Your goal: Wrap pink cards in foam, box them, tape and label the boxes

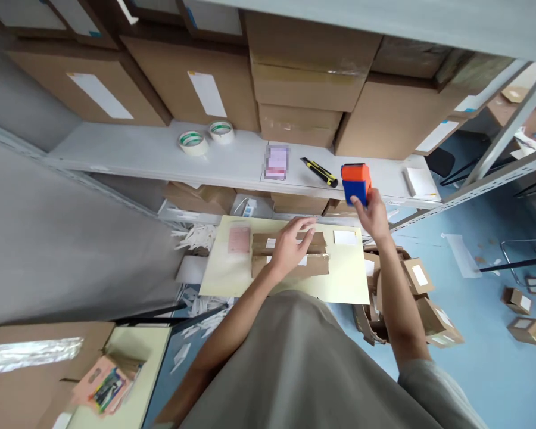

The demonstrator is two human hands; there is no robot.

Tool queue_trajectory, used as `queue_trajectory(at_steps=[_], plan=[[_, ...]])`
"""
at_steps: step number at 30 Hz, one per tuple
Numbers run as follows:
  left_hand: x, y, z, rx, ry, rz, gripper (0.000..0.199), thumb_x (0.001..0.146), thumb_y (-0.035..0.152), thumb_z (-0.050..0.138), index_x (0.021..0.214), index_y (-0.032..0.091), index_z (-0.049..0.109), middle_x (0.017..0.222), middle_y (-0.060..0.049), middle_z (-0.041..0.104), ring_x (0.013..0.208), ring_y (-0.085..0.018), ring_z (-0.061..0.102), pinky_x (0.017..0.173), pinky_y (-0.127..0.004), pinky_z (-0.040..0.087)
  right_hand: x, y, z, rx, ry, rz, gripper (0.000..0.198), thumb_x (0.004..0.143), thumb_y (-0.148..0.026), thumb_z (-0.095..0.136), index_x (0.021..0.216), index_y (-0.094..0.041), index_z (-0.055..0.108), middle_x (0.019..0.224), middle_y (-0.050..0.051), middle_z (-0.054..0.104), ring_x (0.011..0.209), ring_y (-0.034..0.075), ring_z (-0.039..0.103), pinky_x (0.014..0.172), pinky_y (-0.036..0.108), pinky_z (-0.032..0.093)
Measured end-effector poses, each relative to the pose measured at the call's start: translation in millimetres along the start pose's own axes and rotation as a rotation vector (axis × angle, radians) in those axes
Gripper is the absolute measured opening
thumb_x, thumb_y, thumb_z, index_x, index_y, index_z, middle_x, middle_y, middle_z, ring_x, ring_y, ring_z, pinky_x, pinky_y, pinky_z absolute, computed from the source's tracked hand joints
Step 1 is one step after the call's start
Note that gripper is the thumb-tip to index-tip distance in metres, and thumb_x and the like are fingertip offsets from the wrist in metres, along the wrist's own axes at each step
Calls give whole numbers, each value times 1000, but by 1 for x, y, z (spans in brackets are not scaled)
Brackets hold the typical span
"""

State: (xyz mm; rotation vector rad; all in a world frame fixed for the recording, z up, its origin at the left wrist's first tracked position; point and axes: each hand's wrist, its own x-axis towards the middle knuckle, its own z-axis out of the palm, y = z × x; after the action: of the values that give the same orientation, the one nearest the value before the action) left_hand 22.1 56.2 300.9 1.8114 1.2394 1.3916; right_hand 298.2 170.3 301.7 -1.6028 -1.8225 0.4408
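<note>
My right hand (371, 215) grips an orange and blue tape dispenser (356, 183) at the front edge of the shelf. Below it on the cream work board (352, 280) is a long, flat cardboard box (290, 267) with white labels and a seam along its middle. Over this box hovers or rests my left hand (291, 245), fingers apart and nothing held; whether it touches the cardboard I cannot tell. A pink paper (239, 239) lies left of the box, a white slip (345, 238) to its right. Close to the dispenser, a yellow and black box cutter (319, 172) lies on the shelf.
Two tape rolls (193, 143) and a pad of white paper (420, 182) sit on the grey shelf (138, 149), before large cartons (214, 83). An open carton of small boxes (417, 277) stands right of the board. Paper scraps (201, 238) lie at left.
</note>
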Motion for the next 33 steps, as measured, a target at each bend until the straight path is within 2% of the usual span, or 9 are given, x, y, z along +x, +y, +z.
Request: queue_trajectory(at_steps=[2,5,8,11,18,22,25,30,33], plan=[[-22,1,-4,-80,35,-55,19,113,34,64,125,23,74,121,-9,83,108,-21,82,101,-36,67,-44,-25,14,293,-61,-18,57,104,-78,63,122,-25,59,105,11,77,95,31,73,92,48,61],[-49,3,-11,-165,94,-138,20,110,40,70,118,22,74,114,-9,82,101,-19,82,96,-33,68,-99,-62,42,615,-248,14,55,102,-79,67,119,-27,59,111,9,78,102,29,75,98,46,63],[-71,7,-22,-159,135,-225,25,107,45,75,113,22,73,109,-8,81,97,-19,81,92,-33,68,-132,-87,66,737,-395,64,59,99,-82,69,123,-28,59,118,10,77,110,29,75,104,46,63],[-90,15,-32,-69,172,-304,26,106,49,73,111,23,73,106,-7,80,95,-20,79,88,-33,68,-147,-101,80,740,-454,83,63,98,-86,68,124,-29,61,119,10,76,114,31,73,107,49,62],[-113,33,-57,26,125,-377,25,106,50,72,108,25,75,107,-7,79,93,-20,75,86,-34,63,-164,-111,94,708,-587,46,70,99,-91,58,128,-27,63,116,10,75,108,29,72,100,46,63],[-111,27,-90,-204,178,-581,53,100,72,72,118,23,80,108,-11,80,96,-25,77,86,-37,64,-164,-109,85,624,-699,-20,58,102,-79,68,123,-26,60,116,10,75,99,27,72,92,43,63],[-103,24,-117,-403,138,-660,65,94,81,73,119,22,85,104,-12,82,103,-31,79,89,-41,65,-157,-111,72,560,-831,-86,53,105,-73,68,128,-26,59,119,10,76,99,26,73,90,42,63],[-85,27,-148,-473,-17,-730,51,86,68,89,108,23,88,106,-12,83,102,-33,80,87,-41,67,-140,-130,54,346,-970,-155,48,104,-71,71,123,-28,62,109,7,76,89,27,70,78,41,61],[-82,22,-158,-479,-56,-710,40,88,62,88,96,23,87,94,-9,81,93,-30,78,80,-38,66,-131,-147,49,265,-1022,-180,43,104,-69,71,119,-29,61,104,6,76,85,27,69,74,40,59]])
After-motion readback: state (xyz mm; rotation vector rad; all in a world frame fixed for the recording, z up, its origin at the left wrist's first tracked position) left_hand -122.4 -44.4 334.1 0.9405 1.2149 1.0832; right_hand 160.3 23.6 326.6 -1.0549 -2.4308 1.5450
